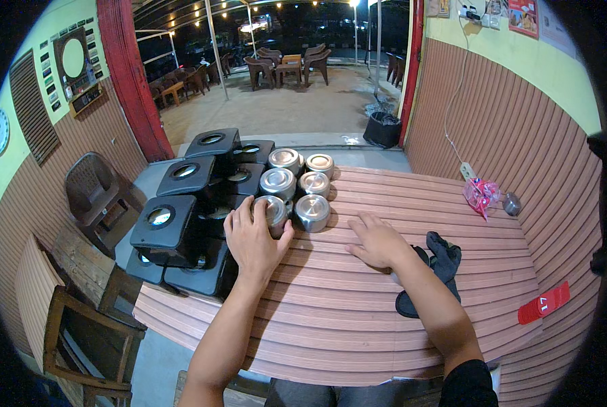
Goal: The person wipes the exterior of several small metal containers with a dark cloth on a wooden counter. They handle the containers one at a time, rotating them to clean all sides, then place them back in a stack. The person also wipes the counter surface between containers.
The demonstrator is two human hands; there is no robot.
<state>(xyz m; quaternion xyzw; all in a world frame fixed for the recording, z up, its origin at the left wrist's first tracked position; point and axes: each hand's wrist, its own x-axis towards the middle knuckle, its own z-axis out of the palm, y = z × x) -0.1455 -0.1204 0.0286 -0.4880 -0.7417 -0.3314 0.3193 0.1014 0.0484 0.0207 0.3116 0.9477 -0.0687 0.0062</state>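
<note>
My left hand [252, 239] curls its thumb and fingers around the sides of a round, lidded metal container [274, 216] at the near end of a cluster. Just right of it stands another shiny metal container [312, 212], with several more behind. Some on the left seem stacked. Directly left of the cluster are several black tissue boxes [163, 239] with round top openings, piled in two layers. Palm down on the wood-patterned table [334, 305] lies my right hand [377, 241], fingers apart and holding nothing. A black cloth item [445, 262] lies beside my right wrist, partly hidden by the forearm.
On the table's right side are a pink plastic bag [481, 196], a small metal container [511, 203] and red numbered tags [543, 303]. A power strip [467, 171] hangs by the wall. Brown chairs [95, 193] stand left; a black bin [383, 129] sits at the doorway.
</note>
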